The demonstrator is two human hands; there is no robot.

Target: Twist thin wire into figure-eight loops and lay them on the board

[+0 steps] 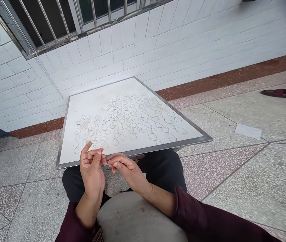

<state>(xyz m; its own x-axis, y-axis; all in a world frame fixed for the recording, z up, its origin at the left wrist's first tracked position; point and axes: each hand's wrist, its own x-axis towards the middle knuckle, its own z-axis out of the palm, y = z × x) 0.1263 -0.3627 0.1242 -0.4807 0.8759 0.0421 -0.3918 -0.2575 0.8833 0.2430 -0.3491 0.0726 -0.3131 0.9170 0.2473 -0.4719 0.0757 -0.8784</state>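
Observation:
My left hand [92, 171] is raised at the near edge of the white table, its thumb and index finger pinched together and one finger with a tan wrap at its tip pointing up. Close against it, my right hand [126, 169] also pinches thumb to fingers. Whatever sits between the fingertips is too small to make out. Beyond the hands, several thin dark wire-like loops [119, 136], many twisted into figure-eights, lie spread over the white tabletop [87, 101]. The loops on the left are smaller and rounder; those toward the right are larger.
A grey metal rim [170, 145] borders the table, which stands by a white tiled wall [138, 43]. Metal window bars [64, 20] are above. A white paper-like piece [248, 131] lies on the terrazzo floor, and another person's shoe [281, 93] shows at right.

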